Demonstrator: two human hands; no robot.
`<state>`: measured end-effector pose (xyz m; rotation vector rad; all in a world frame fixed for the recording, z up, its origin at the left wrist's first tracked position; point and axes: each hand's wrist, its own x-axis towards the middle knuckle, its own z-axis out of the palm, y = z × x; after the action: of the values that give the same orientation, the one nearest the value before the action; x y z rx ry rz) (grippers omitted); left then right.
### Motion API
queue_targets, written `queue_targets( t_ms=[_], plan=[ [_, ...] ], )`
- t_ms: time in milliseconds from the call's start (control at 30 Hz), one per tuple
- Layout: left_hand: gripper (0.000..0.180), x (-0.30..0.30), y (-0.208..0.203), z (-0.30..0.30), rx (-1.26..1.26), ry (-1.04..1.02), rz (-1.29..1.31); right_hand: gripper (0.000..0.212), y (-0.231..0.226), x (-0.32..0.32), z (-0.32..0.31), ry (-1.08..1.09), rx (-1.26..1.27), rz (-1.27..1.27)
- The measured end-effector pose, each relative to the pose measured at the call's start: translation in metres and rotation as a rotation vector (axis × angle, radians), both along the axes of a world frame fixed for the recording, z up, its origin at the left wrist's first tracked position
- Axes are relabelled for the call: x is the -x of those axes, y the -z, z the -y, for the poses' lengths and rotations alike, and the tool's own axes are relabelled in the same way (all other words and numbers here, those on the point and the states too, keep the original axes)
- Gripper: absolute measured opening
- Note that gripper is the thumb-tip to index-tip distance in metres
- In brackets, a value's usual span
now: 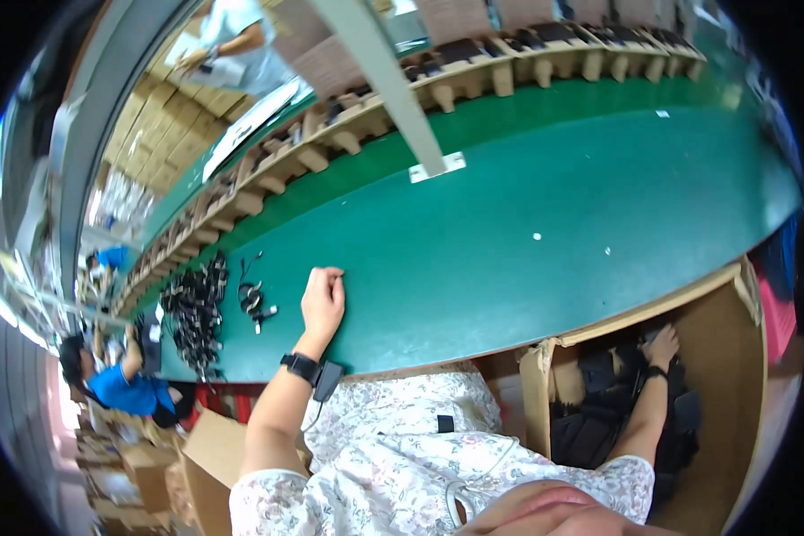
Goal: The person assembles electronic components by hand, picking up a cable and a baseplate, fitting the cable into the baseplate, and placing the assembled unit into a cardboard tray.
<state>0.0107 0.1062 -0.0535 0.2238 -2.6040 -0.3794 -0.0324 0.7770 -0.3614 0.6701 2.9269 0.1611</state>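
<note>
My left hand (323,299) rests on the green tabletop (473,268), its fingers curled in and nothing showing in them. A dark band with a small black box circles that wrist. Down at the right, my right hand (661,347) reaches into a deep cardboard box (538,402). Its fingers are bent around something dark near the box's far wall, too small to make out. Black flat pieces (590,433) lie heaped in the box below that hand and around its forearm.
Left of my left hand lie a pile of black cables (192,313) and a separate coiled cable (251,297). A cardboard rack (447,89) with dark parts runs along the far side. A metal post (389,80) rises from the table. Other people work at the left and beyond.
</note>
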Motion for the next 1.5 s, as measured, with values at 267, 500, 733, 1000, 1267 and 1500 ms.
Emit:
queue_targets(
  t_ms=[267,500,733,1000,1267,1500],
  plan=[
    [0.007,0.001,0.0,0.002,-0.115,0.124,-0.065,0.085,-0.115,-0.046,0.035,0.18,0.42,-0.302],
    [0.006,-0.003,0.006,0.015,-0.135,0.166,-0.154,0.067,-0.264,-0.077,0.052,0.38,1.128,-0.901],
    [0.008,0.0,0.01,0.01,-0.35,0.179,-0.204,0.059,-0.435,-0.052,0.178,-0.469,0.875,-1.079],
    [0.04,-0.012,-0.016,0.019,-0.914,0.321,-0.205,0.074,-0.447,0.022,0.43,-1.186,0.779,-0.303],
    [0.053,-0.006,-0.016,0.081,-0.564,0.371,-0.369,0.085,-0.373,0.012,0.606,-1.206,0.297,-0.471],
    [0.048,-0.011,-0.014,0.109,-0.496,-0.039,-0.297,0.093,-0.39,-0.02,0.619,-1.275,0.223,-0.469]
  ],
)
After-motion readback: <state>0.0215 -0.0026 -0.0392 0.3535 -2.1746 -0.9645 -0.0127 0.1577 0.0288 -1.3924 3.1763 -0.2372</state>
